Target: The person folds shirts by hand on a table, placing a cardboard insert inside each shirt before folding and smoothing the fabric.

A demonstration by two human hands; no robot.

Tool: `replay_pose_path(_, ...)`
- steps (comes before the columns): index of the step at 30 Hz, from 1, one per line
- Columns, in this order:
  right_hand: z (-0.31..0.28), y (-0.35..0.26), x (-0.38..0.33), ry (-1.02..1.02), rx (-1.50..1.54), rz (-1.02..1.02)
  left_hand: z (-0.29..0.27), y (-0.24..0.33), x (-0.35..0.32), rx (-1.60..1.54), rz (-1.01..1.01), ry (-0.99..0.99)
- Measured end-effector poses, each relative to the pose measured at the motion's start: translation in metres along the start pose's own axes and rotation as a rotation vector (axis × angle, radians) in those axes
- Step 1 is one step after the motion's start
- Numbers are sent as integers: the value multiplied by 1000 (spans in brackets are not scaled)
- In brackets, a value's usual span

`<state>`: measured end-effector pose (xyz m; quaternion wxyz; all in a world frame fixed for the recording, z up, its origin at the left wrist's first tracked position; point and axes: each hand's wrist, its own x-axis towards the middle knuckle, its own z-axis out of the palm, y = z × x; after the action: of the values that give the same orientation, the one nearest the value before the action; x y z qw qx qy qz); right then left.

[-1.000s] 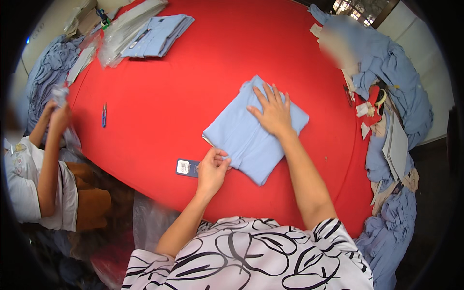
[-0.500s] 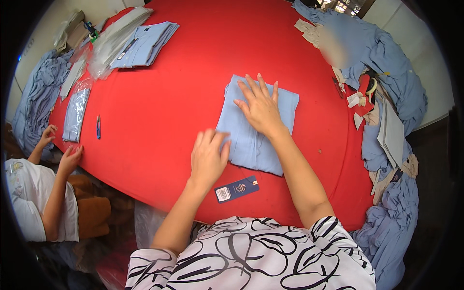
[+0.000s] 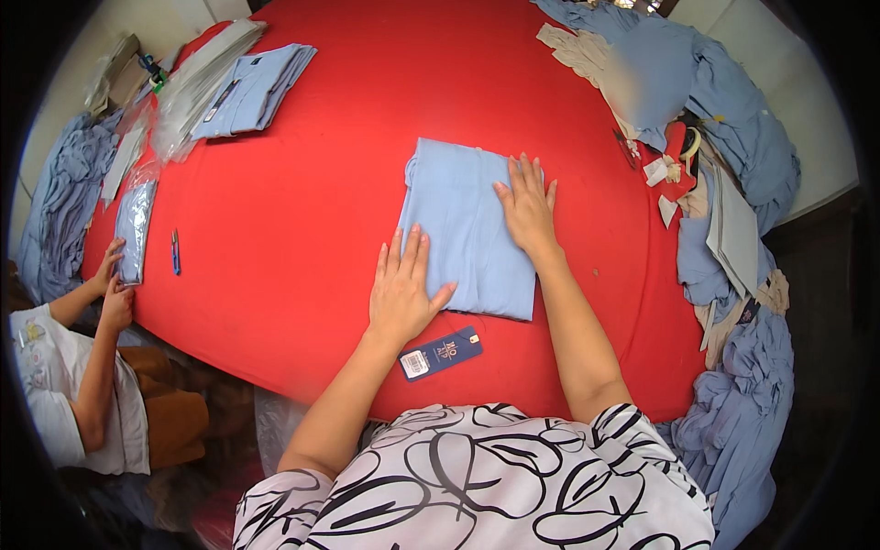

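A light blue garment [image 3: 467, 220], folded into a rectangle, lies flat on the red-covered table [image 3: 302, 211]. My left hand [image 3: 401, 291] rests along its near left edge with the fingers stretched out. Across from it, my right hand [image 3: 529, 206] lies on the upper right edge, fingers spread. Neither hand grips anything. Just below the garment a dark blue hang tag [image 3: 442, 354] with a white label lies on the table, its thin string running up toward the cloth.
At far left are a stack of folded blue shirts [image 3: 257, 90], clear plastic bags [image 3: 192, 87] and small blue thread snips [image 3: 176, 252]. A co-worker's hands [image 3: 115, 289] touch a bagged garment [image 3: 136, 229]. Heaped blue garments [image 3: 738, 403] and grey boards [image 3: 731, 229] line the right edge.
My right hand has slid from the garment's top to its right edge. My left hand has flattened onto the left edge. The co-worker's hands have moved onto the bagged garment.
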<state>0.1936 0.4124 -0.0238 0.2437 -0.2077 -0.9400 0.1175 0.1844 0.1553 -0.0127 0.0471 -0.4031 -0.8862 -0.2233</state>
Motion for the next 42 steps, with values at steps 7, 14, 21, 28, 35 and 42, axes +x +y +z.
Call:
replay_pose_path(7, -89, -60, -80, -314, 163, 29, 6, -5, -9, 20, -6, 43)
replay_pose_path(14, -66, -74, -122, -146, 214, 52, -5, 5, -15, 43, 123, 196)
replay_pose_path(21, -74, -82, -111, -361, 516, 247, -2, 11, -16, 41, 247, 218)
replay_pose_path(28, -79, -85, -112, -484, 950, 508, 10, 16, -18, -380, 166, 157)
replay_pose_path(35, -65, -71, -132, -227, 540, 125, -3, 14, -16, -448, 142, 39)
replay_pose_path(42, -73, -73, -153, -137, 190, -79, -11, 13, -20, -333, 131, 23)
